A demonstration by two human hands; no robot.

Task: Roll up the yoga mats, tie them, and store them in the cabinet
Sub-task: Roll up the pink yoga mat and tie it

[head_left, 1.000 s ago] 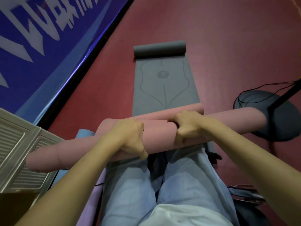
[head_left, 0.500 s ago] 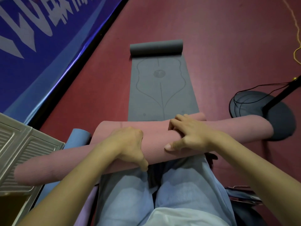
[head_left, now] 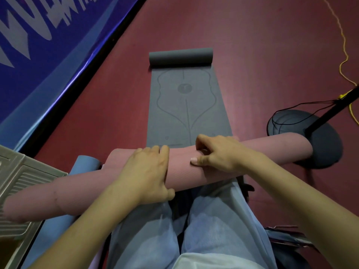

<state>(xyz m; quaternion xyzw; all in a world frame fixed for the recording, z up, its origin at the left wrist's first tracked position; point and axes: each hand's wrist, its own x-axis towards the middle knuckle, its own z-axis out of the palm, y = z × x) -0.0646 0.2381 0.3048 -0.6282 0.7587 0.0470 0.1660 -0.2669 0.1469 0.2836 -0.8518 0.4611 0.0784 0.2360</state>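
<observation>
- A pale grey plastic cabinet with ribbed panels (head_left: 23,183) fills the lower left corner; the left end of the roll lies in front of it.
- A blue rolled foam mat (head_left: 85,164) lies on the floor just beside the cabinet, passing under the pink roll.
- A blue banner with white lettering (head_left: 38,35) runs along the edge of the dark red floor (head_left: 252,55) at upper left.
- The long pink rolled yoga mat (head_left: 182,169) lies crosswise over the person's lap, on pale blue trousers (head_left: 213,220), its right end reaching over the stand's base.
- The left hand (head_left: 147,173) wraps over the top of the pink roll near its middle, fingers curled round the far side and thumb on the near side.
- The right hand (head_left: 219,152) rests on the roll just beside the left, fingers bent onto the far edge and thumb pressed flat against the surface.
- Beyond the roll a dark grey yoga mat with a printed line pattern (head_left: 184,105) lies flat on the floor, its far end curled up.
- A black round stand base with a slanted pole (head_left: 320,148) sits at right, with a black cable and a yellow cord (head_left: 344,55) nearby.
</observation>
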